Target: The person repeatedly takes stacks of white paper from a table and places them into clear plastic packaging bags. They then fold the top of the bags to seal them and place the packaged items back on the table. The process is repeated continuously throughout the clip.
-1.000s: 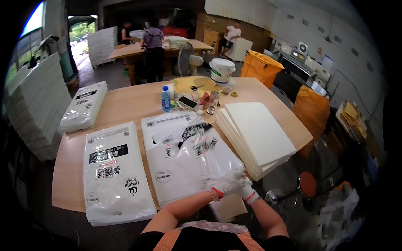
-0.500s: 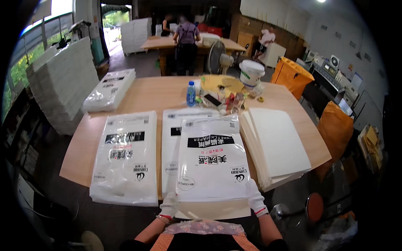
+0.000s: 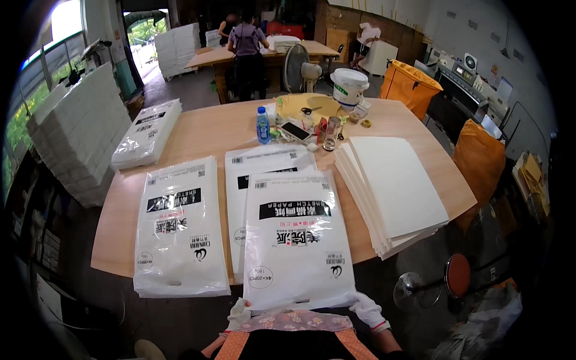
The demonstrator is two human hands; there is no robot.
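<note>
A clear plastic bag of white paper (image 3: 297, 240), printed in black and red, lies in front of me, its near end reaching past the table edge to my apron. My left hand (image 3: 239, 313), in a white glove, pinches its near left corner. At the near right corner my right hand (image 3: 368, 312), gloved too, has its fingers closed on the plastic. Partly beneath this bag lies another printed bag (image 3: 235, 207). To the left rests a stack of filled bags (image 3: 180, 231). On the right, bare white paper sheets (image 3: 396, 186) are stacked in fanned layers.
Toward the table's far side stand a blue-labelled bottle (image 3: 263, 126), a phone (image 3: 296, 131), a glass (image 3: 330, 135), scissors (image 3: 307, 111) and a white bucket (image 3: 349, 89). More packs (image 3: 147, 133) lie far left. A red stool (image 3: 458, 275) is at right. People work behind.
The cream sheets that stuck out of the bag's near end no longer show; the plastic now covers that end. Both hands have come closer to my body with the bag's corners.
</note>
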